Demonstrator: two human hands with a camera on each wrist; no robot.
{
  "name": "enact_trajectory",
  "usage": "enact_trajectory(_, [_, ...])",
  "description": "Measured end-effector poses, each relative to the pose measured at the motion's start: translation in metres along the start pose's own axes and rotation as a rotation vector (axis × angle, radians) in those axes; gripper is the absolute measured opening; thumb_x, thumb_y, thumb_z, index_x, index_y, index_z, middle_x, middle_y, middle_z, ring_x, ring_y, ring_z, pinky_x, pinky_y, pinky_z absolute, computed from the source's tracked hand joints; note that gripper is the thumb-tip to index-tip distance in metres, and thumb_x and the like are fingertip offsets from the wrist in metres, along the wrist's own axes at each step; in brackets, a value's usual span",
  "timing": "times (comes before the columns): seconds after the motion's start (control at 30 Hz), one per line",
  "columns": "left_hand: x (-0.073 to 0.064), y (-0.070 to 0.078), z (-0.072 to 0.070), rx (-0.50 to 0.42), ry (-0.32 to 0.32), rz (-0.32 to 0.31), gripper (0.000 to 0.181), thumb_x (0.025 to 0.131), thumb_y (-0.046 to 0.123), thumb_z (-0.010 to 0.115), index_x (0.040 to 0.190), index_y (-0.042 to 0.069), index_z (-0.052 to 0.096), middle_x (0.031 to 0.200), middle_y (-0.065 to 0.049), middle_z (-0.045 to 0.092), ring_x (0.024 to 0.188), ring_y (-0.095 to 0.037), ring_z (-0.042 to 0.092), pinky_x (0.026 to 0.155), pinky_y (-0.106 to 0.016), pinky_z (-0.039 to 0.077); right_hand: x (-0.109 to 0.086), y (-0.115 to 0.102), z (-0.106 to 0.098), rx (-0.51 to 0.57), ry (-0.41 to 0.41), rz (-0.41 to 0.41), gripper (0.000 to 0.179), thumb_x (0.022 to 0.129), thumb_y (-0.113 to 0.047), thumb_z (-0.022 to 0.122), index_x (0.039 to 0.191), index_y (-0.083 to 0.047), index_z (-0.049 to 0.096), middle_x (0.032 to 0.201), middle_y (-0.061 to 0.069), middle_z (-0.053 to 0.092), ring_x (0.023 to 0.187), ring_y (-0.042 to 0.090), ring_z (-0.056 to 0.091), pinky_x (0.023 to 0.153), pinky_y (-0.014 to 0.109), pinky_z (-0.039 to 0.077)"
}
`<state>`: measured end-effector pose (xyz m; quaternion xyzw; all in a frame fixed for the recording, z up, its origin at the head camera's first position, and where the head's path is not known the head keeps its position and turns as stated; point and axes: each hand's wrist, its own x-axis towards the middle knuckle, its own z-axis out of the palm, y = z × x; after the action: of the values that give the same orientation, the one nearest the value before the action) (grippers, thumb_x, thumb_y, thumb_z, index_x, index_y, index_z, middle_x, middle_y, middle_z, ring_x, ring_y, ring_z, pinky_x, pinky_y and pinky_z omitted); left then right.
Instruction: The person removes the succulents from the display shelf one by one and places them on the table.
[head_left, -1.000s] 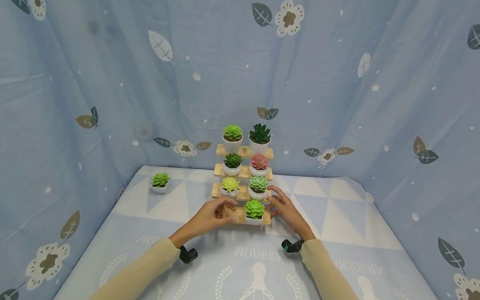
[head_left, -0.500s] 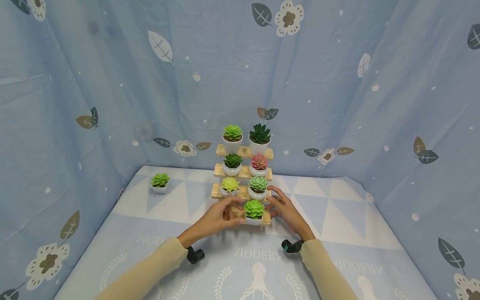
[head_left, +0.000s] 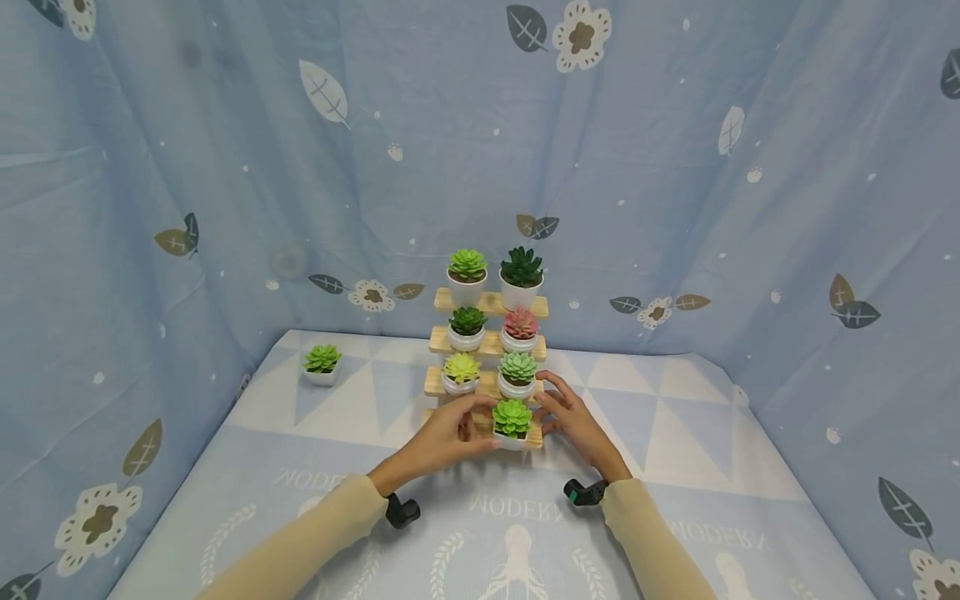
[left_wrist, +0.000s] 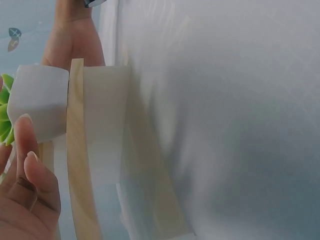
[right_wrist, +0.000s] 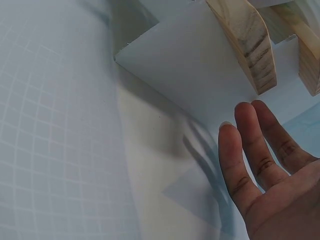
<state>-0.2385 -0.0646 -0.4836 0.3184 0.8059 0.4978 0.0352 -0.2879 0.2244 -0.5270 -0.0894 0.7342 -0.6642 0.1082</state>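
Note:
A tiered wooden plant stand (head_left: 486, 383) bears rows of small succulents in white pots. On its lowest shelf sits a bright green succulent (head_left: 512, 418) in a square white pot (left_wrist: 39, 102). My left hand (head_left: 442, 437) reaches in from the left and holds this pot by its left side, thumb at the front and index finger behind the leaves. At the stand's right end my right hand (head_left: 576, 423) rests with loosely extended fingers (right_wrist: 252, 145), close to the shelf ends and holding nothing. Above, a pale green succulent (head_left: 517, 372) stands beside a yellow-green one (head_left: 461, 371).
Another green succulent (head_left: 322, 363) in a white pot stands apart at the left back of the table. A blue patterned curtain (head_left: 420, 167) hangs around the back and sides. The tabletop (head_left: 645, 533) has a pale printed cloth.
My left hand has moved right along the lowest shelf and come onto the bright green succulent's pot, which has shifted very slightly right. The right hand has stayed in place.

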Motion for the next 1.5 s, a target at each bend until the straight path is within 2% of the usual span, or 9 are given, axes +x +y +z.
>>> enact_trajectory(0.27, [0.004, 0.0, 0.005, 0.02, -0.005, -0.035, 0.065, 0.092, 0.036, 0.081, 0.147, 0.014, 0.054, 0.084, 0.003, 0.064, 0.071, -0.012, 0.061, 0.064, -0.031, 0.054, 0.0, 0.002, -0.003, 0.006, 0.001, 0.002, 0.052, 0.105, -0.044, 0.059, 0.153, -0.032, 0.042, 0.136, 0.017, 0.055, 0.102, 0.03, 0.065, 0.08, 0.048, 0.056])
enact_trajectory(0.33, [0.006, -0.001, 0.007, 0.026, -0.013, -0.042, 0.068, 0.092, 0.038, 0.08, 0.149, 0.013, 0.053, 0.084, 0.005, 0.064, 0.071, -0.011, 0.06, 0.063, -0.03, 0.053, 0.0, 0.003, -0.004, 0.002, 0.001, 0.0, 0.052, 0.105, -0.044, 0.059, 0.153, -0.032, 0.042, 0.136, 0.017, 0.055, 0.103, 0.03, 0.064, 0.08, 0.049, 0.056])
enact_trajectory(0.6, [0.012, -0.003, 0.012, 0.055, -0.007, -0.024, 0.07, 0.091, 0.038, 0.081, 0.148, 0.008, 0.054, 0.09, 0.003, 0.062, 0.07, -0.011, 0.059, 0.063, -0.028, 0.052, -0.002, 0.0, -0.004, 0.0, 0.006, 0.005, 0.05, 0.107, -0.04, 0.057, 0.154, -0.032, 0.041, 0.135, 0.015, 0.056, 0.102, 0.028, 0.064, 0.082, 0.053, 0.056])
enact_trajectory(0.8, [0.014, -0.003, 0.013, 0.044, -0.004, -0.032, 0.068, 0.09, 0.038, 0.082, 0.146, 0.008, 0.056, 0.095, 0.003, 0.063, 0.07, -0.01, 0.06, 0.065, -0.029, 0.053, -0.003, -0.001, -0.004, 0.007, 0.004, 0.003, 0.05, 0.109, -0.037, 0.055, 0.155, -0.03, 0.039, 0.134, 0.015, 0.056, 0.102, 0.027, 0.064, 0.082, 0.053, 0.056])
enact_trajectory(0.97, [0.014, -0.001, 0.011, 0.033, -0.008, -0.041, 0.066, 0.09, 0.038, 0.082, 0.144, 0.01, 0.058, 0.101, 0.002, 0.063, 0.072, -0.011, 0.06, 0.065, -0.029, 0.053, -0.002, -0.001, -0.004, -0.004, 0.006, -0.002, 0.051, 0.107, -0.042, 0.057, 0.153, -0.031, 0.041, 0.135, 0.016, 0.056, 0.102, 0.028, 0.065, 0.081, 0.051, 0.056])
enact_trajectory(1.2, [0.014, -0.002, 0.011, 0.017, -0.01, -0.037, 0.063, 0.088, 0.035, 0.085, 0.14, 0.011, 0.061, 0.097, 0.003, 0.066, 0.071, -0.012, 0.062, 0.063, -0.029, 0.054, -0.002, -0.001, -0.003, 0.004, 0.006, 0.001, 0.052, 0.105, -0.045, 0.059, 0.153, -0.032, 0.042, 0.133, 0.016, 0.056, 0.101, 0.028, 0.064, 0.079, 0.048, 0.057])
enact_trajectory(1.5, [0.007, 0.003, 0.007, 0.023, 0.002, -0.011, 0.059, 0.085, 0.038, 0.087, 0.136, 0.018, 0.063, 0.109, 0.008, 0.064, 0.069, -0.013, 0.062, 0.061, -0.031, 0.054, -0.002, 0.0, 0.001, -0.004, 0.002, -0.002, 0.05, 0.106, -0.044, 0.058, 0.152, -0.033, 0.042, 0.134, 0.016, 0.056, 0.102, 0.028, 0.065, 0.077, 0.042, 0.057])
